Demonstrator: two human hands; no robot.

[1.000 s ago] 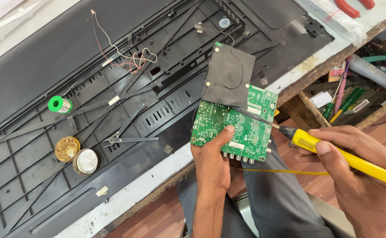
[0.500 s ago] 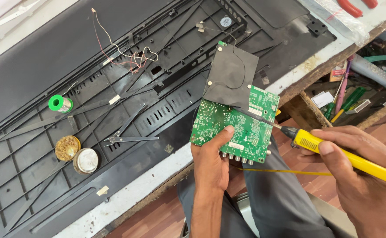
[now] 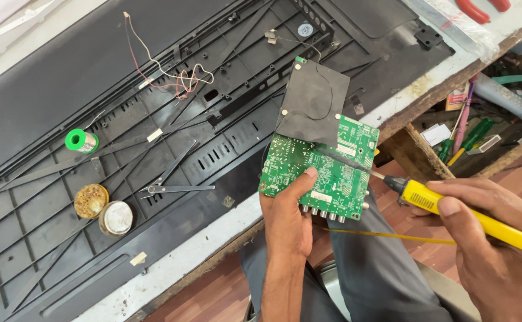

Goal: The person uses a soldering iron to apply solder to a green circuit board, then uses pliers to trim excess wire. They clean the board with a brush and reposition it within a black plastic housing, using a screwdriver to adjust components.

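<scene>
The right hand (image 3: 493,250) runs off the lower right edge, so the tail of the yellow-handled soldering iron (image 3: 451,210) it grips is cut off, and whether the iron's dark tip actually touches the board is too fine to tell. The left hand (image 3: 288,217) is clamped on the lower edge of the green rectangular circuit board (image 3: 326,176), thumb pressed flat on its face, fingers hidden behind it. The board is held up over the person's lap, just off the bench edge, tilted, with a black square sheet (image 3: 311,107) covering its upper part and a row of round metal sockets along the bottom, right beside the thumb. A thin yellow wire (image 3: 392,237) trails below the grip. Up and left of the holding hand, well apart, a large black plastic back cover (image 3: 64,83) lies on the white-edged wooden workbench (image 3: 177,262), carrying a green solder spool (image 3: 81,141), two round tins (image 3: 103,209), tweezers (image 3: 174,182) and loose red and white wires (image 3: 174,77).
</scene>
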